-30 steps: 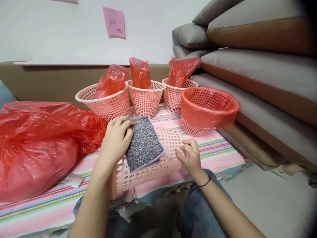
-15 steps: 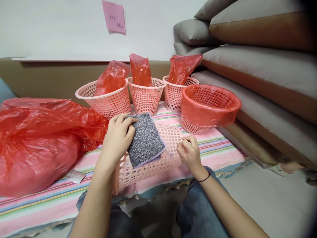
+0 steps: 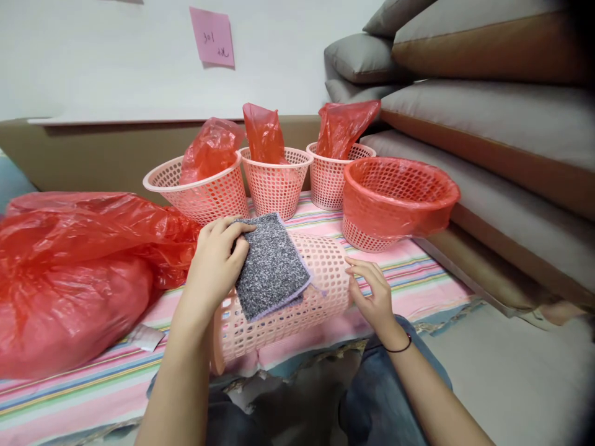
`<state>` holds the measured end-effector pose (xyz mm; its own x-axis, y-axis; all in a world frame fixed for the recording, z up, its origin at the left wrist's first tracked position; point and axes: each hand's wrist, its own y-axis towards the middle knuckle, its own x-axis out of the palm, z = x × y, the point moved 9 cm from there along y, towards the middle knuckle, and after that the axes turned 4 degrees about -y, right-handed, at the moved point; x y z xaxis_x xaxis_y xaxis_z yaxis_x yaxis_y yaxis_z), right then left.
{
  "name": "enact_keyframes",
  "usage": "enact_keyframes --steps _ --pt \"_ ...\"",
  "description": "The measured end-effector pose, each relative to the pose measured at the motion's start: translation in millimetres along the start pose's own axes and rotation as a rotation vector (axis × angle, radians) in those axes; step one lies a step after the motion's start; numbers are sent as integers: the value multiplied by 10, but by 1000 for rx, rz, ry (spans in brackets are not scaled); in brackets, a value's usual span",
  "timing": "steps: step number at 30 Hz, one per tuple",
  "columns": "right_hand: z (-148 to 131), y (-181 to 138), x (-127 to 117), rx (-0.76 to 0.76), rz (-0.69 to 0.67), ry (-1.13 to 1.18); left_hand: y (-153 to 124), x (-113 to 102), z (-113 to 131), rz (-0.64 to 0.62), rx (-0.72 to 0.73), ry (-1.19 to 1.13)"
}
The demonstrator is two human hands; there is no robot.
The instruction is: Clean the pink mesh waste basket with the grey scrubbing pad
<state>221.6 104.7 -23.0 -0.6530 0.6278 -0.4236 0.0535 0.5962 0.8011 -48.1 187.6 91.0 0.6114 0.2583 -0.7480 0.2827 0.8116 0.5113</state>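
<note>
A pink perforated plastic wastebasket [image 3: 320, 257] lies on its side in front of me, its wide rim to the left and its base to the right. My left hand [image 3: 217, 257] grips the edge of a dark grey cleaning cloth [image 3: 274, 266] with lilac trim, which lies over the upper side of the wastebasket. At the other end, the bent fingers of my right hand [image 3: 372, 291] hold the base edge. A loose lilac thread hangs from the cloth's corner.
Behind stand three pink baskets [image 3: 277, 186] with red bags bunched inside. A bag-lined basket [image 3: 395, 214] is at right. A big red plastic bag [image 3: 74, 279] fills the left of the striped cloth [image 3: 106, 371]. Grey cushions [image 3: 488, 118] are stacked at right.
The fingers of my right hand have straightened somewhat at the base edge, and the hand sits slightly further right. My left hand and the cloth have shifted slightly left.
</note>
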Motion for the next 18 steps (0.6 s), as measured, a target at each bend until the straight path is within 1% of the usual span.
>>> enact_keyframes --steps 4,10,18 --pt "-31 11 -5 -67 -18 -1 -2 -4 7 4 5 0" --pt "-64 -27 16 -192 -53 -76 -29 -2 21 5 1 11" --pt "-4 69 27 -440 -218 -117 -47 5 41 2 18 31"
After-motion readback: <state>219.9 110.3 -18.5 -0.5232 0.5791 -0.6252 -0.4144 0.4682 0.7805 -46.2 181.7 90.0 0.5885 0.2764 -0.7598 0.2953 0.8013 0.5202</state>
